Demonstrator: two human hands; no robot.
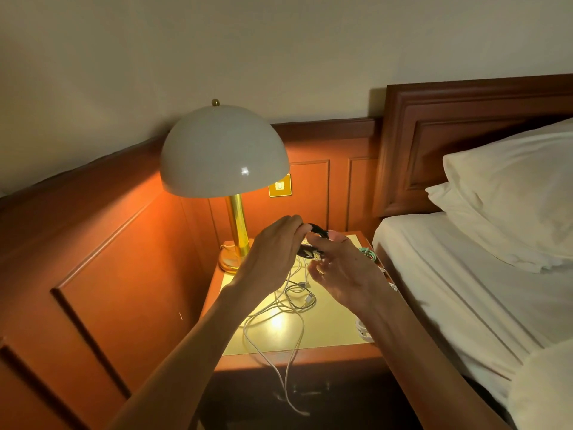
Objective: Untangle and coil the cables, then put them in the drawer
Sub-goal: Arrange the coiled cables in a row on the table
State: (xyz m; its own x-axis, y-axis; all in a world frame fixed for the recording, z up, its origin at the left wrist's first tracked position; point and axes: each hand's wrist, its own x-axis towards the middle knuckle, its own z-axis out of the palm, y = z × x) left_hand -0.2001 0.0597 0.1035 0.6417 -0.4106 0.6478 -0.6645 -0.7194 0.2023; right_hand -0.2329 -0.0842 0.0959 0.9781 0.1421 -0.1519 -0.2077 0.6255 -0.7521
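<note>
Both hands close together, left hand [273, 252] and right hand [344, 270] pinching the black cable [319, 230], white cables [297, 307] below.

nightstand [335, 332] | lamp [223, 156] back left | white cables [291, 308] tangled (one trails over front edge) | green cable [367, 252] back right

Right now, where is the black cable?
In the head view it is at centre: the left hand and right hand hold the black cable above the nightstand, right of the lamp.

lamp shade [223, 150] glossy | stem [238, 225] polished brass | nightstand [325, 324] shiny top, wood | pillow [511, 193] cloth
</note>
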